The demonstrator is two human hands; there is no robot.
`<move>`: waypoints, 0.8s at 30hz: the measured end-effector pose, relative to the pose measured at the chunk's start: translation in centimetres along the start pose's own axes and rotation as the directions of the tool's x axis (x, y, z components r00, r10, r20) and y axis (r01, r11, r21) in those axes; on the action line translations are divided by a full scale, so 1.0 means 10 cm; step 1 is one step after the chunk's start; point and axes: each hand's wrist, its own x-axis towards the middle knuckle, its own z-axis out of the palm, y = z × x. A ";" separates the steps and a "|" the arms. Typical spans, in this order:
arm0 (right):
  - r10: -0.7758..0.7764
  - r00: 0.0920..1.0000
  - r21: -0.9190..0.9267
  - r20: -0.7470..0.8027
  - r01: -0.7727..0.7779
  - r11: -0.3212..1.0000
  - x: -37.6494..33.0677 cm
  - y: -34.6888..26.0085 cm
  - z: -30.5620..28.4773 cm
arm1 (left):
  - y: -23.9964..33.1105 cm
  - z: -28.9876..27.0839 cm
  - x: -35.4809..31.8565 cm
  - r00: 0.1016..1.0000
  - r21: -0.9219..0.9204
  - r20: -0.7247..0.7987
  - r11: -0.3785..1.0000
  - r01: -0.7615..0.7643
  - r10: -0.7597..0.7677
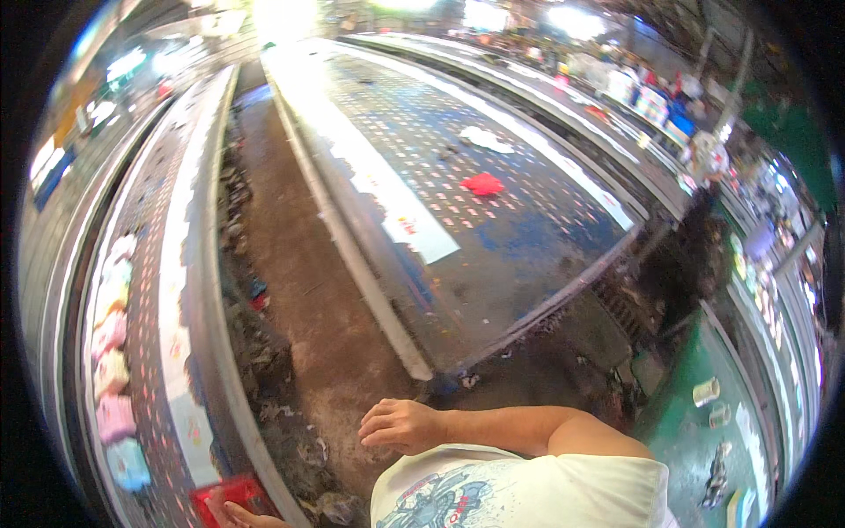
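"Long tables (502,282) line the room. Hands?"
"My left hand (253,517) overlaps the red piece (231,489), seven o'clock; grip, I can't tell. My right hand (403,426), six o'clock, is empty, loosely curled."

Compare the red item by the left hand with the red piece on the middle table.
The red item looks straight-edged; the red piece has an irregular outline. The left hand is at the red item, while no hand is near the red piece. Both are bright red.
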 end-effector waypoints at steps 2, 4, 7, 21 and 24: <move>0.080 0.997 -0.038 -0.015 -0.081 0.996 -0.20 0.07 -0.23 | 0.38 0.53 -0.21 0.993 -0.173 0.108 0.983 0.061 -0.043; 0.148 0.987 -0.096 -0.063 -0.153 0.984 -0.43 0.14 -0.44 | 0.43 0.88 -0.27 0.924 -0.300 0.368 0.954 0.007 0.109; 0.250 0.956 -0.168 -0.154 -0.274 0.947 -0.83 0.17 -0.59 | 0.93 1.47 -0.62 0.904 -0.189 0.426 0.980 0.057 0.029; 0.538 0.610 -0.253 -0.583 -0.765 0.593 -1.88 -1.16 -0.71 | 1.49 2.37 -1.45 0.373 -0.552 0.827 0.735 0.393 0.421; 0.580 0.591 -0.249 -0.561 -0.788 0.563 -2.03 -1.33 -0.64 | 1.74 2.25 -1.58 0.140 -0.384 0.919 0.761 0.523 0.368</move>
